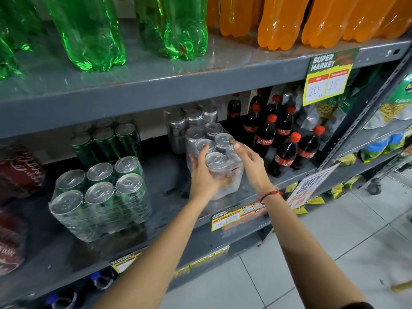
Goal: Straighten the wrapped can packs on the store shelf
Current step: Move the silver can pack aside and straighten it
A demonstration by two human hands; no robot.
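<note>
On the middle shelf [169,181], head view: both hands on a silver can pack [215,157] that sits skewed near the front edge, just left of the cola bottles [281,139]. Left hand [204,175] wraps the pack's near left corner, fingers over a can top; right hand [250,161] is open, fingertips touching the right side, not clamped. Step in hand looks like squaring this pack. Next move likely needs a twist to line it with the silver pack behind [185,121]. Green can pack [100,195] sits further left.
</note>
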